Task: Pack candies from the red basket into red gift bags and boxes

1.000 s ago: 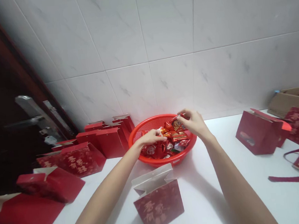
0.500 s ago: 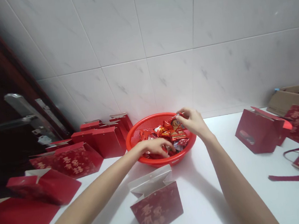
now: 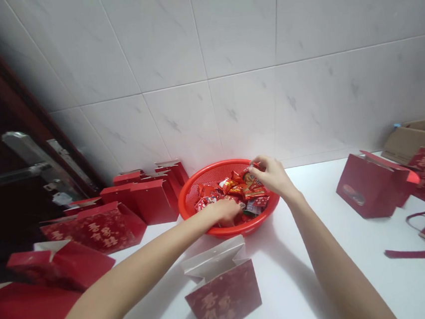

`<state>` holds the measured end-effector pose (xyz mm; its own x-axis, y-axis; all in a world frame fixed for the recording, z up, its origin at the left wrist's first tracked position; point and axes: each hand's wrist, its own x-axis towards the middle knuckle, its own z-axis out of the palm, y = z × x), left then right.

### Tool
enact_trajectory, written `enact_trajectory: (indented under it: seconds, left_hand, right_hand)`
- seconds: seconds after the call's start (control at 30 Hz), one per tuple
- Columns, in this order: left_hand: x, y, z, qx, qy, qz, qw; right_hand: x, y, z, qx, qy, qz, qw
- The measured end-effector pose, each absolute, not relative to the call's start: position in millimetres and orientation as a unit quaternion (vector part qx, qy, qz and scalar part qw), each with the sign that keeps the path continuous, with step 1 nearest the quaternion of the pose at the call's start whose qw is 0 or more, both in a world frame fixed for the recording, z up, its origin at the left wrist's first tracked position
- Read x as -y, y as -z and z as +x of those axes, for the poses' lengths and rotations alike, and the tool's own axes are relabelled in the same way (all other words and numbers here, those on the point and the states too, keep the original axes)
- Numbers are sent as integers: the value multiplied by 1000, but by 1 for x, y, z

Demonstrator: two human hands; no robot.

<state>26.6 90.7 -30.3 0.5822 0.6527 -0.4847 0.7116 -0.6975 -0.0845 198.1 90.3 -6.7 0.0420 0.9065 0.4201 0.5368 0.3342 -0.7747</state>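
Observation:
A red plastic basket [image 3: 185,189] with mesh sides holds several small wrapped sweets [image 3: 237,187], mostly red and gold. My left hand [image 3: 228,210] reaches down among them at the front; its fingertips are hidden by the hand and the sweets. At the basket's right back rim, my right hand [image 3: 272,174] has its thumb and fingers closed on a red-wrapped sweet [image 3: 253,169], only partly visible. Just in front of the basket stands a dark red paper gift bag [image 3: 226,298] with pale lettering, its white-lined top open.
Several red gift bags [image 3: 152,203] stand along the left, near a dark door with a metal handle [image 3: 22,173]. On the right are more bags [image 3: 369,184], a cardboard box [image 3: 402,143] and a purple ribbon strip [image 3: 417,254]. A tiled wall [image 3: 245,111] rises behind the white table [image 3: 311,175].
My left hand has pulled slightly left and turned downward, its fingers sinking deeper among the sweets. My right hand stays at the back rim with its sweet, shifted only slightly.

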Motion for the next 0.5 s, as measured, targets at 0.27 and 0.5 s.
enact_trajectory:
  seconds: [0.27, 0.5]
  left_hand:
    - [-90, 30, 28, -410, 275, 869, 17]
    - [-98, 28, 27, -424, 287, 859, 26]
  right_hand:
    - [-106, 38, 184, 680, -196, -579, 405]
    - [-108, 43, 184, 687, -204, -578, 391]
